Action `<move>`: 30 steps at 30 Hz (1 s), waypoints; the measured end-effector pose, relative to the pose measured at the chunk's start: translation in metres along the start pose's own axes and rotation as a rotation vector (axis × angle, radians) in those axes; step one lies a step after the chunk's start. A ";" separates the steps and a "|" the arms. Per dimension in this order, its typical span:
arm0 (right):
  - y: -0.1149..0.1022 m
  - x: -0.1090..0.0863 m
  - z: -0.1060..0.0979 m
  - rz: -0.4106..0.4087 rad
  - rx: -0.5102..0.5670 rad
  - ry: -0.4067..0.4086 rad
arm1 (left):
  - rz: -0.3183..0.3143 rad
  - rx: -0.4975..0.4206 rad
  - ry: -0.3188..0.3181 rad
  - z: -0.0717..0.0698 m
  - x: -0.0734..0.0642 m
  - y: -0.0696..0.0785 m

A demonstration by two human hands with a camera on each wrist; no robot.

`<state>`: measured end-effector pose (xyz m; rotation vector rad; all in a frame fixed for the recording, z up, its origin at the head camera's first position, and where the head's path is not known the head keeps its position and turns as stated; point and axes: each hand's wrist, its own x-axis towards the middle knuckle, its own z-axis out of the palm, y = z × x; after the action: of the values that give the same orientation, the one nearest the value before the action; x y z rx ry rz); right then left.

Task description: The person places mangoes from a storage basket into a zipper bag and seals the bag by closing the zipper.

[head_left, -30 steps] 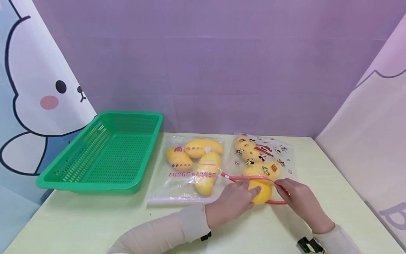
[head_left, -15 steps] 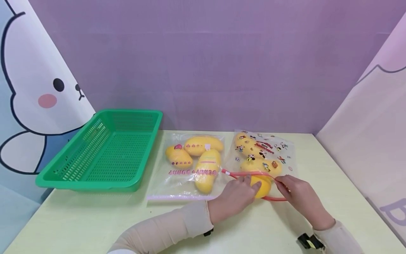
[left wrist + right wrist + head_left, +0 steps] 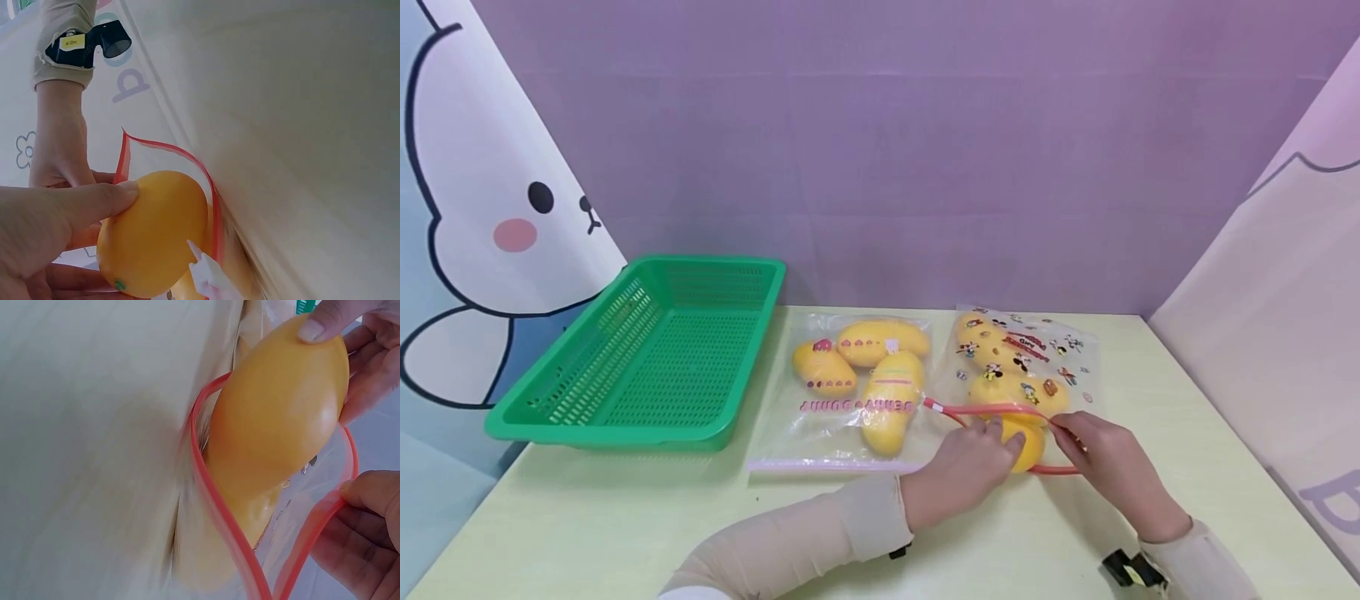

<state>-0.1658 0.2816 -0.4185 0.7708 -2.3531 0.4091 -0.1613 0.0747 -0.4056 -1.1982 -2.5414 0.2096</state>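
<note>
My left hand (image 3: 958,475) holds a yellow mango (image 3: 1028,447) at the mouth of the right-hand clear zip bag (image 3: 1078,367). In the right wrist view, the mango (image 3: 281,400) stands tilted, its lower end inside the bag's red rim (image 3: 219,506). The left wrist view shows my thumb on top of it and a green spot at the mango's (image 3: 156,231) near end. My right hand (image 3: 1116,467) pinches the upper side of the red rim between thumb and fingers, and the mouth gapes wide. More mangoes (image 3: 1018,393) lie deeper in this bag, under its printed cartoon figures.
Left of it, a second clear zip bag (image 3: 775,433) with a lilac edge lies flat with 3 mangoes inside. A green plastic basket (image 3: 730,433) stands at the table's left, with nothing in it. A purple backdrop (image 3: 880,167) rises behind the table.
My left hand has shifted slightly right along the mango at the bag's mouth. The right hand keeps its pinch on the red rim. The view has tilted a little.
</note>
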 end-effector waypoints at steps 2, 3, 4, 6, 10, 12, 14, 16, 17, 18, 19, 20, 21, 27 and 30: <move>0.000 0.000 0.000 0.001 0.000 0.001 | 0.001 0.003 0.007 0.001 0.002 0.001; 0.000 0.001 0.000 0.001 0.001 0.001 | 0.001 0.006 0.009 0.001 0.003 0.001; 0.000 0.001 0.000 0.001 0.002 0.000 | 0.002 0.014 0.015 0.002 0.004 0.002; 0.000 0.001 -0.001 0.000 0.003 -0.002 | 0.006 0.041 0.023 0.003 0.005 0.003; 0.000 0.001 -0.001 -0.008 0.009 0.001 | 0.016 0.095 0.026 0.005 0.008 0.006; 0.000 0.001 -0.001 -0.014 0.012 0.005 | 0.016 0.116 0.023 0.006 0.009 0.007; 0.000 0.001 -0.001 -0.018 0.011 0.009 | 0.013 0.127 0.022 0.006 0.011 0.007; 0.000 0.000 -0.001 -0.021 0.008 0.012 | 0.007 0.132 0.020 0.007 0.012 0.007; 0.000 0.000 -0.001 -0.021 0.006 0.014 | 0.004 0.137 0.024 0.007 0.013 0.007; 0.000 0.000 0.000 -0.021 0.002 0.016 | 0.001 0.141 0.028 0.008 0.013 0.007; 0.000 0.000 0.000 -0.020 0.000 0.017 | -0.003 0.143 0.032 0.008 0.013 0.008; 0.000 0.000 0.000 -0.020 -0.001 0.019 | -0.006 0.147 0.040 0.009 0.014 0.008; 0.000 0.000 0.000 -0.021 -0.003 0.021 | -0.009 0.151 0.048 0.009 0.015 0.008; 0.000 0.000 0.001 -0.023 -0.007 0.028 | -0.025 0.162 0.068 0.013 0.018 0.009; 0.001 0.000 0.002 -0.021 -0.007 0.029 | -0.039 0.173 0.050 0.015 0.020 0.010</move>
<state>-0.1670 0.2814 -0.4198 0.7806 -2.3165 0.4003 -0.1709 0.0967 -0.4179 -1.0735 -2.4448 0.3771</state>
